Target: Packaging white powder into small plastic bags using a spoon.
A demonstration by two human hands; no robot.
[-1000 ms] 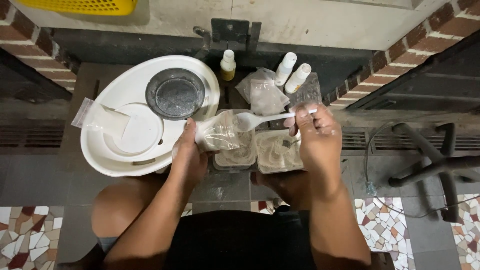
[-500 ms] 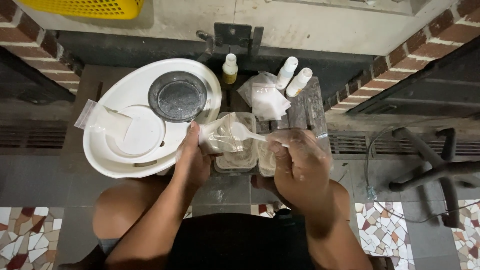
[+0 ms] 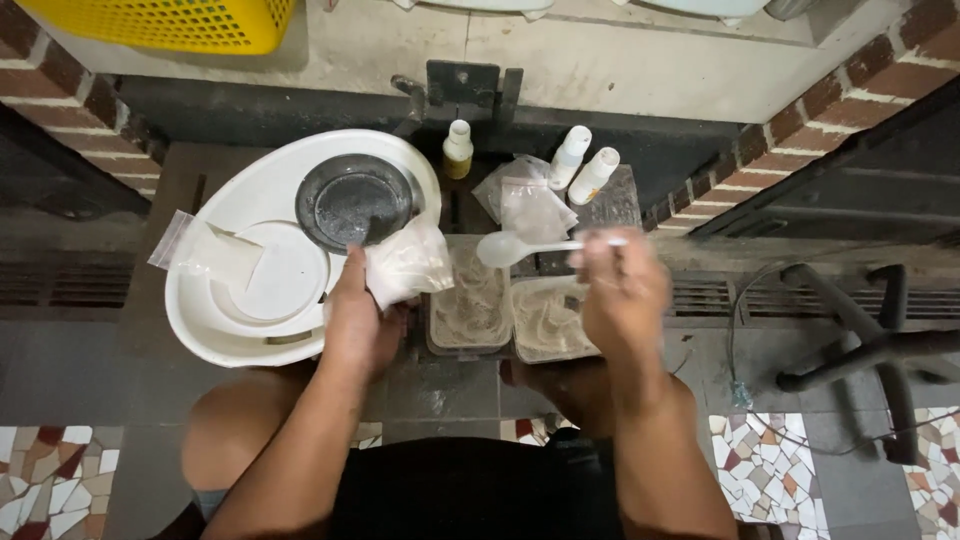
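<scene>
My left hand (image 3: 356,318) grips a small clear plastic bag of white powder (image 3: 407,262), held just left of two clear tubs. My right hand (image 3: 622,290) pinches the handle of a white plastic spoon (image 3: 512,248); the spoon's bowl points left and hovers over the left tub (image 3: 472,300). The right tub (image 3: 552,322) lies directly under my right hand. Both tubs hold a pale, stringy filling.
A large white tray (image 3: 240,335) on the left carries a dark round dish (image 3: 354,200), a white plate and another clear bag (image 3: 205,255). Three small bottles (image 3: 570,156) and more clear bags (image 3: 532,205) stand behind the tubs. A yellow basket (image 3: 170,22) sits top left, dark metal bars at right.
The spoon has come out of the bag's mouth and now hangs over the left tub. My right hand has shifted back to the right; my left hand still holds the bag.
</scene>
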